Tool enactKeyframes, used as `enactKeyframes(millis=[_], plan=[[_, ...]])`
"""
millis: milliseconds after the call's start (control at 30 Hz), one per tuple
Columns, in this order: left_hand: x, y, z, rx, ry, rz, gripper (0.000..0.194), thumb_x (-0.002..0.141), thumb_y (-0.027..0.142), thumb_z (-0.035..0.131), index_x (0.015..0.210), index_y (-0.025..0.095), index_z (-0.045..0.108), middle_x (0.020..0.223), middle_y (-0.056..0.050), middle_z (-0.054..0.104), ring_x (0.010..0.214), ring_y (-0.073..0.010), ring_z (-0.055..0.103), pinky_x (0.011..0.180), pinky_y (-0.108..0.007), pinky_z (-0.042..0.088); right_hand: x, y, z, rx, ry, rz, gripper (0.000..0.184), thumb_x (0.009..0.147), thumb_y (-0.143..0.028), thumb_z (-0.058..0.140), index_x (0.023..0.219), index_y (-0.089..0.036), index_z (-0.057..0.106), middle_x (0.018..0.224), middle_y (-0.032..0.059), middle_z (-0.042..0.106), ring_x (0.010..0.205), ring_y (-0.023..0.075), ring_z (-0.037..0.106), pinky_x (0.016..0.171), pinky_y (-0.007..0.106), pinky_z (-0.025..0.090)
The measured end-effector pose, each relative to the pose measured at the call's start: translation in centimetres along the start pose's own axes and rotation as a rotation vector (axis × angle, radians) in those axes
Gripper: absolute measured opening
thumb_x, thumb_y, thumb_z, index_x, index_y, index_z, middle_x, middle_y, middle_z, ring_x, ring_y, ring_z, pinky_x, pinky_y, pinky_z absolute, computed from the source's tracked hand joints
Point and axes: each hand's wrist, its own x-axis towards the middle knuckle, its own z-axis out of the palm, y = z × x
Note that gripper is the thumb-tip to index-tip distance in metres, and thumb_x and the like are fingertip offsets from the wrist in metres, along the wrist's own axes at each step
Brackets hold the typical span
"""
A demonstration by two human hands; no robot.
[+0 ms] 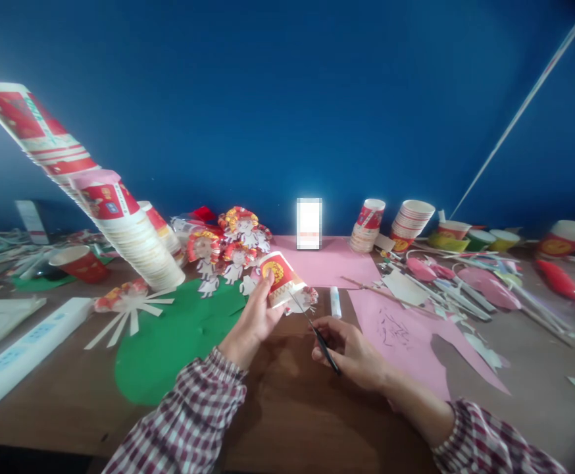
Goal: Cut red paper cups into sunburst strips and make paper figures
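My left hand [260,313] is closed round a red and white paper cup [281,273] with a yellow round print, tilted over the middle of the table. A zigzag line runs across the cup's pale lower part. My right hand [349,349] grips dark-handled scissors [324,343], whose thin blades point up and left and meet the cup's edge. How far the blades are parted, I cannot tell. Just beyond the hands lies a white glue stick [335,303]. Behind the cup, several cut paper figures with red and yellow rims [238,253] are heaped together.
Green paper [179,342] lies at left beside a white power strip [31,355]. A tall leaning stack of paper cups [134,237] rises behind it. Pink paper [396,336] is at right, with scraps and sticks beyond. Shorter cup stacks [412,220] stand near the blue wall.
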Motion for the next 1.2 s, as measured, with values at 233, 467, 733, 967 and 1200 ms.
enactKeyframes(millis=[233,467,733,967,1200], plan=[[-0.1,-0.3,-0.3,0.048,-0.016,0.018,0.026,0.075,0.032,0.074,0.096,0.021,0.062,0.094,-0.003,0.070,0.087,-0.0190,0.066,0.086,-0.037,0.051,0.1,-0.2,0.1,0.002,0.002,0.004,0.036,0.073,-0.031,0.075,0.102,-0.018,0.059,0.075,-0.0015,0.059,0.067,0.0120,0.052,0.062,0.025,0.041],[-0.2,-0.8,-0.5,0.081,-0.047,0.019,0.027,0.077,0.033,0.071,0.100,0.021,0.062,0.099,-0.005,0.070,0.093,-0.0212,0.066,0.089,-0.038,0.050,0.1,0.1,0.1,0.008,0.027,0.001,0.036,0.072,-0.033,0.076,0.101,-0.018,0.060,0.074,-0.0015,0.059,0.067,0.0120,0.052,0.060,0.024,0.041],[-0.5,-1.0,0.0,0.072,-0.085,0.041,0.029,0.076,0.033,0.072,0.100,0.021,0.062,0.095,-0.005,0.070,0.088,-0.0221,0.068,0.087,-0.039,0.052,0.2,0.0,0.1,0.015,0.016,-0.005,0.034,0.072,-0.033,0.076,0.099,-0.018,0.061,0.075,-0.0013,0.059,0.066,0.0112,0.053,0.060,0.023,0.043],[-0.9,-0.8,0.4,0.143,-0.106,0.053,0.034,0.076,0.036,0.072,0.103,0.020,0.059,0.096,-0.007,0.070,0.089,-0.0232,0.068,0.083,-0.038,0.053,0.2,0.2,0.0,0.024,0.010,-0.012,0.037,0.072,-0.033,0.076,0.102,-0.017,0.061,0.076,-0.0004,0.060,0.067,0.0109,0.053,0.060,0.023,0.043],[-1.1,-0.9,0.6,0.150,-0.100,0.046,0.033,0.074,0.034,0.073,0.101,0.019,0.060,0.093,-0.006,0.070,0.086,-0.0224,0.068,0.083,-0.037,0.053,0.1,0.0,0.1,0.043,0.021,-0.011,0.038,0.072,-0.036,0.076,0.100,-0.016,0.061,0.074,-0.0003,0.060,0.062,0.0102,0.052,0.054,0.022,0.044]])
